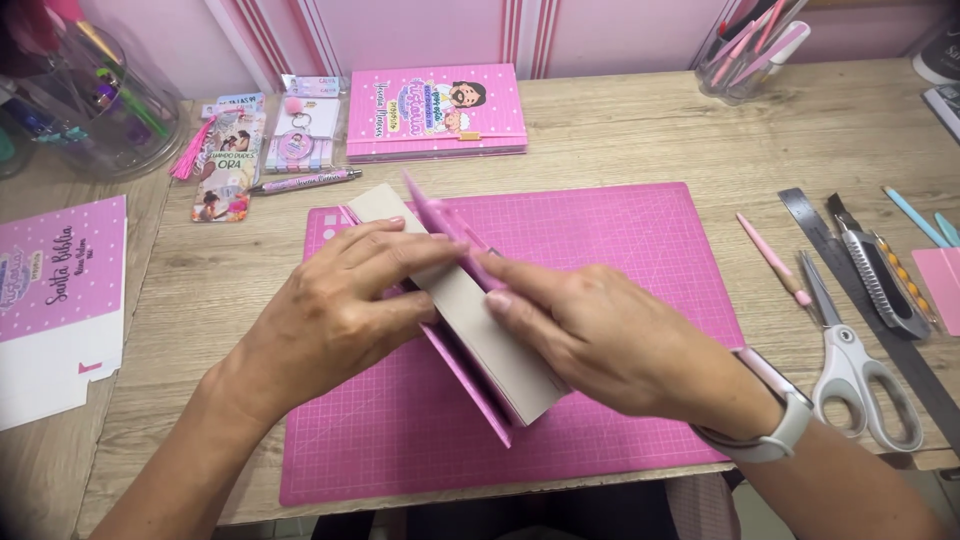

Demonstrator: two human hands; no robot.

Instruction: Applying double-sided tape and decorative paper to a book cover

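A half-made box of grey cardboard wrapped in pink paper (505, 355) lies slantwise on a pink cutting mat (620, 240). My left hand (335, 310) lies flat on its left side, fingers spread over the grey board. Pressing the pink flap against the board near the top edge is my right hand (590, 335), which wears a white wrist watch (780, 420). The box's middle is hidden under both hands.
A pink book (435, 110), bookmarks (225, 165), a keyring and a pen (305, 181) lie behind the mat. A pink-and-white printed sheet (60, 300) sits left. Right of the mat: pink pencil (772, 258), scissors (860, 375), utility knife (880, 270), metal ruler. Pen cups stand at both back corners.
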